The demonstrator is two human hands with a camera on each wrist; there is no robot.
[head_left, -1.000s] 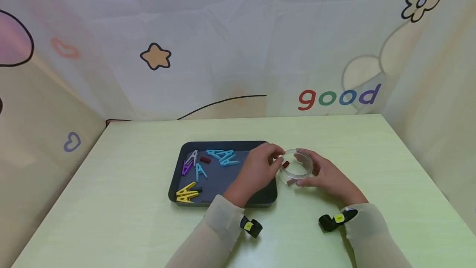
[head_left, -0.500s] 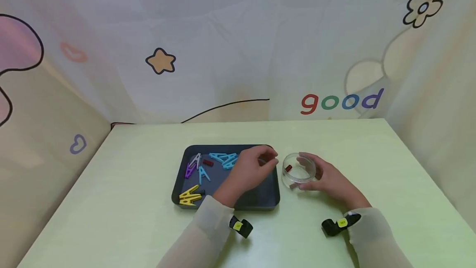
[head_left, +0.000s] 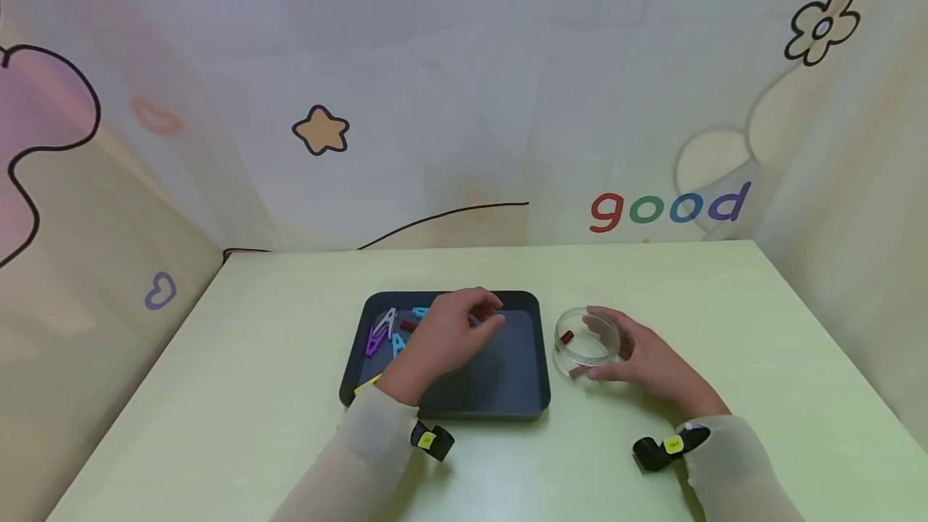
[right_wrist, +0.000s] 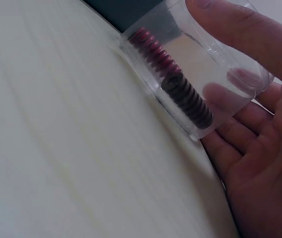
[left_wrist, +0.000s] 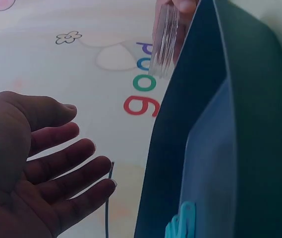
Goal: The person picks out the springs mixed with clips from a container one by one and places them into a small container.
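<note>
A pale printed curtain (head_left: 464, 103) fills the upper half of the head view, with a star left of centre, a flower at upper right and the word "good" below the flower. Under it the worktop (head_left: 174, 409), light yellow-green, spreads across the lower half. Just below the centre of the frame lies a dark grey rectangular tray (head_left: 500, 397).

The left hand (head_left: 444, 337) hangs over the middle of the tray, its sleeve entering from the bottom edge. In the left wrist view its palm shows at lower left, fingers apart and gently bent, with nothing in them. The right hand (head_left: 650, 361), right of centre low in the head view, curls its thumb and fingers around a clear round container (head_left: 589, 362), just beside the tray's right edge.

Inside the tray, toward its left side, are clips, partly covered by the left hand: a yellow clip (head_left: 366, 384) at lower left, a purple clip (head_left: 374, 341), a whitish clip (head_left: 387, 322), and light blue ones (head_left: 397, 344).

Smallest are the springs. A dark red spring (head_left: 409, 325) lies in the tray near the left hand; the right wrist view shows a red spring (right_wrist: 153, 52) and a blackish spring (right_wrist: 186, 99) inside the container, at upper centre.
</note>
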